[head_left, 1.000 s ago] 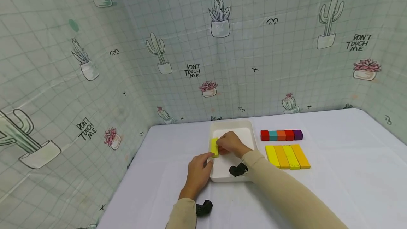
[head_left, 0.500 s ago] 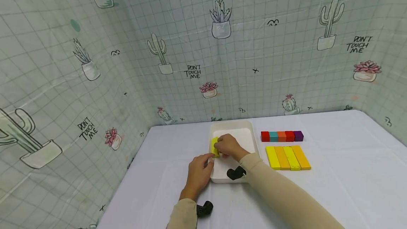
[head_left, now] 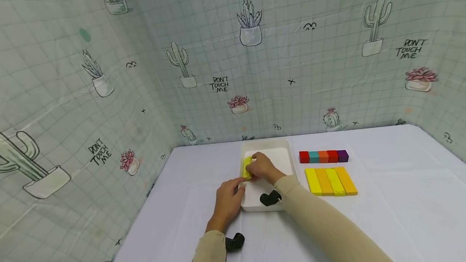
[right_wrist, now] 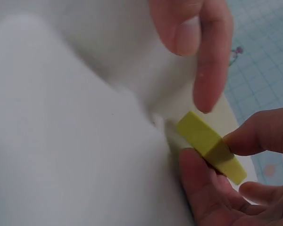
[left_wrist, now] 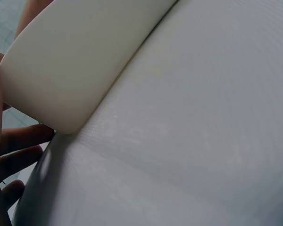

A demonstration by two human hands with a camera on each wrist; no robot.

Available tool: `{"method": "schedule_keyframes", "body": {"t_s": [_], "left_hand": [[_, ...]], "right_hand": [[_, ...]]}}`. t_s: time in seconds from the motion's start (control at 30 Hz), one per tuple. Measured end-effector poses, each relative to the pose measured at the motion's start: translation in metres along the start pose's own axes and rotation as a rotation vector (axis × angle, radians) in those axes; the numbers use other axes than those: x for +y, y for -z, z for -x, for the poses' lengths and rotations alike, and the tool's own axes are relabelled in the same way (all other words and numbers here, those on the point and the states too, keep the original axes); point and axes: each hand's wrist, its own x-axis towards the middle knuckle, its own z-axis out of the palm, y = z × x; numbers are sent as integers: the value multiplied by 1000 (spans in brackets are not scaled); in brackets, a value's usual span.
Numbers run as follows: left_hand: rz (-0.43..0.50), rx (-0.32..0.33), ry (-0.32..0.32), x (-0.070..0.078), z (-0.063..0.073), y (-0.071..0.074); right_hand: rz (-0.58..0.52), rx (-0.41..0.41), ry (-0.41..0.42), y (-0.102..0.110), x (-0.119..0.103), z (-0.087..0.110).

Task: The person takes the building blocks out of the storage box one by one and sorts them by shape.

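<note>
A flat yellow block (head_left: 247, 167) stands tilted inside the white tray (head_left: 284, 165), by its left wall. My right hand (head_left: 263, 167) pinches it between thumb and fingers. In the right wrist view, that hand grips the yellow block (right_wrist: 208, 145) from the lower right. My left hand (head_left: 227, 201) rests at the tray's left edge, index finger and thumb reaching over the rim near the block's close end. The left wrist view shows several loosely spread fingers (left_wrist: 23, 137) outside the tray wall (left_wrist: 70, 61). Most of the tray's inside near the block is hidden behind my right hand.
Right of the tray, several small cubes (head_left: 323, 157) in red, teal, orange and purple form a row. Closer in, several yellow and orange flat blocks (head_left: 330, 181) lie side by side. A white cloth covers the table (head_left: 393, 197). A cactus-print curtain (head_left: 284, 64) stands behind.
My right hand has shifted slightly left and closer to the yellow block, which now leans a little to the right. The left hand stays at the tray's edge.
</note>
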Motion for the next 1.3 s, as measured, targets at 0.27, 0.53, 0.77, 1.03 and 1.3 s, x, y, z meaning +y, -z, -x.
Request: {"method": "schedule_keyframes", "body": {"t_s": [0.27,0.53,0.77,1.03,1.3], "left_hand": [[15,11,-9,0,2,-1],[19,-6,5,-2,3,-4],[16,9,-8,-2,3,-3],[19,19,-22,0,1,-4],[25,18,-14,-3,3,-3]], "right_hand": [[-200,-3,-27,31,-7,10],[-303,-32,-75,58,2,22],[-399,-11,-50,86,10,39],[-385,40,-46,120,23,53],[-357,72,-36,151,38,67]]}}
